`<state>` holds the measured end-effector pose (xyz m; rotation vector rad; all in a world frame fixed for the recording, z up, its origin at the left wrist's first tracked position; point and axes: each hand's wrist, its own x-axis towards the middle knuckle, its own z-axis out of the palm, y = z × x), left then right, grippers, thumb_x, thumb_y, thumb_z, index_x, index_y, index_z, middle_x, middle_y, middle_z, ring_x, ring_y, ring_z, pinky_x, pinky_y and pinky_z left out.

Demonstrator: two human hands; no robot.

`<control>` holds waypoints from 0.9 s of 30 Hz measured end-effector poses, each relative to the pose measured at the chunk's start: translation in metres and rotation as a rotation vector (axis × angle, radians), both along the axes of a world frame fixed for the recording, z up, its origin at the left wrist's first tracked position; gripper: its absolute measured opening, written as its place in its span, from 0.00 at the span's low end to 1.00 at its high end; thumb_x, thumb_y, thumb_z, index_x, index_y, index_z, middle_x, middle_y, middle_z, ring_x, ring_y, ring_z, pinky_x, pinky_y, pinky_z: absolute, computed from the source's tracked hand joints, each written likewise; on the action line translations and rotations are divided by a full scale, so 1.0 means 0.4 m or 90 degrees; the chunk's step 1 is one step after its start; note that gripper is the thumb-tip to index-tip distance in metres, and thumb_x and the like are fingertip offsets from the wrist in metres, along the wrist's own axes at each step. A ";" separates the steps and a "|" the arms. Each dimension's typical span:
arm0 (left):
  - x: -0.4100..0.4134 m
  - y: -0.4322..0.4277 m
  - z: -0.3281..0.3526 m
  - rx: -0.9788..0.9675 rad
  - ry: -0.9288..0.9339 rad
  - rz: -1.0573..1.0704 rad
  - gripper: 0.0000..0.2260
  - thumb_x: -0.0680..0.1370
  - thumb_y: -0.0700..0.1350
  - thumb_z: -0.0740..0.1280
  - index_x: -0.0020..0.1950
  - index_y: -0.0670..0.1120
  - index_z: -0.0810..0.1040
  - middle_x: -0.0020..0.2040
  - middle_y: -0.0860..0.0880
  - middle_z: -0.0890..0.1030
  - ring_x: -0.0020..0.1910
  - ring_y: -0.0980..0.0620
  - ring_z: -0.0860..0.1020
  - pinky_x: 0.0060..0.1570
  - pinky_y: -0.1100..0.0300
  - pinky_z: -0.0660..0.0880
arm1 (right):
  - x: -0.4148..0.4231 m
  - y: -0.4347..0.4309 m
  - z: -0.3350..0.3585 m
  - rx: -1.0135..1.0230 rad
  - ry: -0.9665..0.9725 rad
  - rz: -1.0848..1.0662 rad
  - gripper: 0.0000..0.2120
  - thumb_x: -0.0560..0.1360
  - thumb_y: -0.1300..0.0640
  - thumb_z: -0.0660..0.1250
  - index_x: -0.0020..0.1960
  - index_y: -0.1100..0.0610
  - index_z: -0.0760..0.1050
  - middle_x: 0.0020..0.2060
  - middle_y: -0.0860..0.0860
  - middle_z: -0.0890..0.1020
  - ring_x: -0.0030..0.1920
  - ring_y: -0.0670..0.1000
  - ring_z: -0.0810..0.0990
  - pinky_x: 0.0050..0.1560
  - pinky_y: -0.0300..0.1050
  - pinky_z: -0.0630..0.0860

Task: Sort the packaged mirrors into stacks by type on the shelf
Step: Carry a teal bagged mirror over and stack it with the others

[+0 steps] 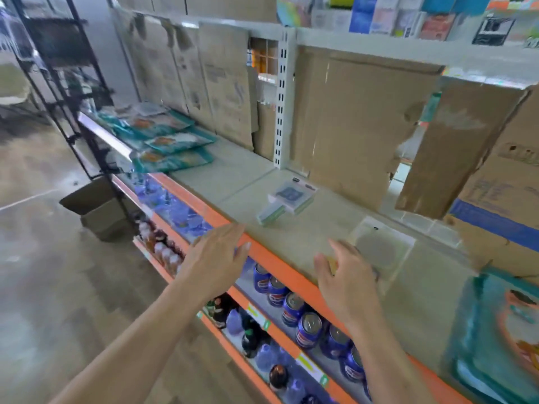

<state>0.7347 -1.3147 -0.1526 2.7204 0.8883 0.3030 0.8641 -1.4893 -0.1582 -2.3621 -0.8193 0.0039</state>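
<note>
- The shelf (pixel 262 176) runs from far left to near right, a long pale board with plenty of bare room in the middle. That is where the sorting happens.
- The clear packet (pixel 388 243) lies flat near the right, grey face up, by the look of it one of the mirrors. It sits well apart from the others.
- The small stack (pixel 287 199) of white and green packets sits mid-shelf, further back, fanned a little at its near end.
- The right hand (pixel 347 278) is over the clear packet's near left corner, fingers spread and tipped down. It is too blurred to say whether it has a pinch on it.
- The left hand (pixel 215 255) hovers flat over the orange lip (pixel 280 266), fingers straight, holding nothing.
- My read: get fingertips under that corner, lift it level, check its type against the stack, and square the stack up with the free hand.
- Cardboard sheets (pixel 364 126) lean along the back, torn in places, so don't push stacks hard against them.
- Teal packs (pixel 172 138) crowd the far left and another teal pack (pixel 495 330) the near right, hemming in the space.
- Blue cans (pixel 306 328) stand in a row on the tier below the lip, so a packet that slips lands among them.
</note>
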 end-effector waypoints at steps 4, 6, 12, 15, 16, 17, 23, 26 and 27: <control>-0.047 0.105 0.001 0.000 -0.020 0.024 0.22 0.80 0.55 0.54 0.71 0.48 0.68 0.68 0.50 0.73 0.67 0.48 0.70 0.65 0.52 0.64 | -0.029 0.112 0.008 0.023 0.022 0.014 0.21 0.78 0.54 0.61 0.68 0.61 0.70 0.63 0.56 0.76 0.65 0.56 0.69 0.64 0.47 0.63; -0.067 0.151 0.001 0.010 -0.012 0.033 0.20 0.81 0.53 0.56 0.72 0.49 0.66 0.69 0.51 0.72 0.69 0.49 0.68 0.65 0.54 0.58 | -0.051 0.169 0.005 0.026 0.030 0.030 0.21 0.79 0.53 0.60 0.69 0.59 0.69 0.64 0.55 0.75 0.66 0.56 0.69 0.64 0.47 0.63; -0.121 0.277 0.021 0.032 -0.010 0.054 0.21 0.82 0.53 0.54 0.74 0.49 0.63 0.70 0.50 0.70 0.70 0.49 0.66 0.67 0.52 0.60 | -0.119 0.307 -0.018 0.028 0.056 0.081 0.22 0.79 0.51 0.59 0.70 0.58 0.67 0.67 0.55 0.73 0.68 0.55 0.68 0.67 0.47 0.64; -0.154 0.317 0.003 0.046 -0.018 0.074 0.22 0.81 0.54 0.54 0.74 0.50 0.63 0.70 0.51 0.70 0.70 0.49 0.66 0.68 0.51 0.61 | -0.142 0.360 -0.023 0.021 0.049 0.094 0.22 0.79 0.53 0.60 0.69 0.62 0.69 0.66 0.57 0.74 0.68 0.56 0.69 0.67 0.44 0.62; -0.167 0.329 -0.004 0.047 -0.022 0.083 0.22 0.81 0.55 0.55 0.74 0.50 0.64 0.69 0.51 0.71 0.70 0.49 0.67 0.67 0.51 0.62 | -0.148 0.378 -0.023 0.018 0.044 0.100 0.21 0.78 0.53 0.61 0.68 0.62 0.69 0.66 0.58 0.74 0.68 0.56 0.69 0.67 0.44 0.62; -0.181 0.340 -0.011 0.043 -0.028 0.092 0.22 0.81 0.55 0.55 0.73 0.50 0.64 0.69 0.51 0.71 0.69 0.50 0.67 0.67 0.51 0.63 | -0.152 0.397 -0.022 0.015 0.039 0.106 0.22 0.78 0.53 0.61 0.68 0.63 0.69 0.65 0.58 0.74 0.68 0.56 0.69 0.67 0.45 0.62; -0.257 0.393 -0.036 0.032 -0.064 0.130 0.22 0.80 0.55 0.55 0.73 0.49 0.66 0.67 0.51 0.73 0.68 0.48 0.69 0.66 0.49 0.66 | -0.185 0.508 -0.009 0.030 0.016 0.137 0.20 0.78 0.54 0.62 0.66 0.63 0.72 0.61 0.59 0.77 0.64 0.58 0.72 0.65 0.47 0.65; -0.277 0.430 -0.038 0.043 -0.057 0.161 0.21 0.81 0.54 0.57 0.72 0.49 0.67 0.68 0.51 0.73 0.69 0.48 0.68 0.66 0.50 0.65 | -0.195 0.558 -0.015 0.031 0.015 0.159 0.16 0.77 0.54 0.62 0.59 0.62 0.75 0.55 0.58 0.80 0.58 0.59 0.75 0.60 0.50 0.70; -0.281 0.445 -0.039 0.046 -0.052 0.169 0.21 0.81 0.54 0.57 0.73 0.49 0.66 0.69 0.51 0.72 0.70 0.48 0.68 0.67 0.49 0.64 | -0.195 0.574 -0.019 0.025 0.016 0.169 0.17 0.77 0.52 0.61 0.60 0.61 0.75 0.55 0.57 0.80 0.58 0.58 0.75 0.60 0.50 0.71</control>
